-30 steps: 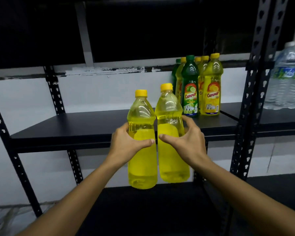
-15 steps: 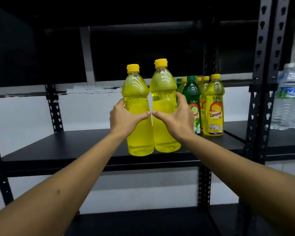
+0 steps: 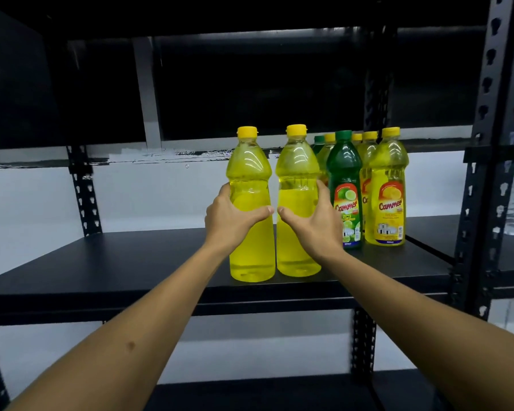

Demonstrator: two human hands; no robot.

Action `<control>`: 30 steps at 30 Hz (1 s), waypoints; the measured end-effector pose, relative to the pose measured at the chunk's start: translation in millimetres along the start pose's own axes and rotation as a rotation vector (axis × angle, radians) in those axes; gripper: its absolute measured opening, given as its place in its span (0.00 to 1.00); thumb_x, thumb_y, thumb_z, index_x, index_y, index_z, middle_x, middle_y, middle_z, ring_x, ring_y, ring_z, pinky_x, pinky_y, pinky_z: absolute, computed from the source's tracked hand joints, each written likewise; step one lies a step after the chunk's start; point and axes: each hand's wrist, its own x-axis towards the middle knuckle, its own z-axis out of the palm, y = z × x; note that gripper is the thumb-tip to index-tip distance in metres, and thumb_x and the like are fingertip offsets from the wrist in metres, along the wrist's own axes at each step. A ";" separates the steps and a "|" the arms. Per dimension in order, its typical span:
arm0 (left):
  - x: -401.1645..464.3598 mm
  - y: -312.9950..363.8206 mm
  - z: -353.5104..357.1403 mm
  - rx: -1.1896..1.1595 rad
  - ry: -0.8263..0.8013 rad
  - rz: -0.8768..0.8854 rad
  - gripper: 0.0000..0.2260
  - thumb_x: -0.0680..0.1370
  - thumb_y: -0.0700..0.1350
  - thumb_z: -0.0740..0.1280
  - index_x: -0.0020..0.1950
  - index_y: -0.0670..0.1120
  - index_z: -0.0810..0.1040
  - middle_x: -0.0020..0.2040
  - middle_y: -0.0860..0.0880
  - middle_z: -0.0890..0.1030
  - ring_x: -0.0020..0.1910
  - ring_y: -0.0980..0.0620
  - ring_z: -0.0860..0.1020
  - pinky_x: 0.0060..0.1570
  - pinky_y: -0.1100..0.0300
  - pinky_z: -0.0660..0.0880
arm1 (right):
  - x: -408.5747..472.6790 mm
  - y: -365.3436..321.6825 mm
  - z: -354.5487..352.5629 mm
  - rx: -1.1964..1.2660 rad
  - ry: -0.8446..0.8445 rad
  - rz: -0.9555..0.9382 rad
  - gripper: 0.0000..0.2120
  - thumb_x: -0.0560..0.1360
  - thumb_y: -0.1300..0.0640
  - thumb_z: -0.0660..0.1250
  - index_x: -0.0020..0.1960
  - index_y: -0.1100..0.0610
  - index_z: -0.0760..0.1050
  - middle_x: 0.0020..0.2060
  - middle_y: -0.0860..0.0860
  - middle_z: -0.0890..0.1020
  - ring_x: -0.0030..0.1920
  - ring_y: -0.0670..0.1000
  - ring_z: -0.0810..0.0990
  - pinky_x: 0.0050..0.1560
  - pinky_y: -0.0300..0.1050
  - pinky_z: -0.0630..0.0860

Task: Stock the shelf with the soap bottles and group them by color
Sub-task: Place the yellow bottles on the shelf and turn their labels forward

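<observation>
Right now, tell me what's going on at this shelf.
A person is stocking soap bottles. The left hand grips one yellow bottle and the right hand grips a second yellow bottle, both upright with their bases at the front of the black shelf. Beside them on the right stands a cluster of yellow and green bottles; a green lime bottle is at its front, so the colors are mixed there.

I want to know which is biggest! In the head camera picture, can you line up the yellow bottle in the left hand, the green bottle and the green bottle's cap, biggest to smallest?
1. Yellow bottle in the left hand, though it is nearer the camera
2. Green bottle
3. Green cap
</observation>
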 end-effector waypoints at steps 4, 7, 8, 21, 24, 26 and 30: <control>-8.6 -11.9 17.4 -0.205 -0.083 -0.054 0.41 0.67 0.64 0.73 0.74 0.54 0.60 0.65 0.52 0.76 0.63 0.51 0.75 0.61 0.52 0.73 | 5.2 15.7 4.3 0.275 -0.094 -0.002 0.42 0.71 0.44 0.74 0.78 0.47 0.56 0.68 0.39 0.69 0.66 0.42 0.69 0.62 0.39 0.67; -20.7 -28.9 20.5 -0.266 -0.230 -0.105 0.40 0.71 0.61 0.69 0.77 0.54 0.53 0.70 0.53 0.70 0.66 0.53 0.72 0.62 0.58 0.71 | 1.2 31.4 5.5 0.430 -0.170 0.066 0.36 0.72 0.42 0.72 0.75 0.46 0.62 0.65 0.39 0.74 0.65 0.40 0.73 0.63 0.38 0.70; -25.6 -35.1 19.0 -0.278 -0.295 -0.134 0.39 0.73 0.58 0.71 0.77 0.53 0.53 0.70 0.53 0.70 0.66 0.54 0.72 0.60 0.61 0.72 | -0.2 34.3 4.5 0.457 -0.207 0.105 0.33 0.73 0.41 0.70 0.75 0.47 0.64 0.64 0.39 0.74 0.64 0.42 0.73 0.63 0.40 0.70; -27.2 -57.6 19.5 -0.283 -0.125 -0.243 0.32 0.64 0.48 0.81 0.64 0.53 0.71 0.55 0.49 0.82 0.53 0.49 0.81 0.54 0.49 0.79 | -1.4 46.3 1.2 0.376 -0.320 0.224 0.48 0.65 0.53 0.81 0.72 0.51 0.52 0.65 0.51 0.68 0.64 0.51 0.70 0.61 0.44 0.71; -29.1 -54.7 22.1 -0.175 -0.070 -0.237 0.35 0.64 0.56 0.80 0.66 0.53 0.68 0.51 0.53 0.81 0.51 0.54 0.79 0.51 0.58 0.76 | -0.7 43.9 -2.1 0.498 -0.324 0.322 0.37 0.67 0.61 0.78 0.66 0.55 0.58 0.51 0.50 0.76 0.50 0.47 0.77 0.46 0.38 0.74; -27.7 -50.6 17.8 -0.261 -0.078 -0.298 0.33 0.66 0.60 0.75 0.67 0.52 0.66 0.53 0.52 0.81 0.52 0.54 0.79 0.50 0.60 0.73 | 0.4 43.5 -3.6 0.581 -0.315 0.377 0.34 0.67 0.64 0.77 0.66 0.58 0.61 0.49 0.50 0.77 0.48 0.47 0.77 0.45 0.40 0.74; -21.4 -52.7 7.3 -0.562 -0.119 -0.443 0.26 0.75 0.59 0.67 0.69 0.48 0.68 0.55 0.48 0.80 0.48 0.51 0.80 0.45 0.55 0.76 | 0.5 43.8 -4.2 0.505 -0.383 0.360 0.33 0.69 0.57 0.76 0.68 0.55 0.63 0.64 0.55 0.73 0.55 0.47 0.74 0.55 0.41 0.72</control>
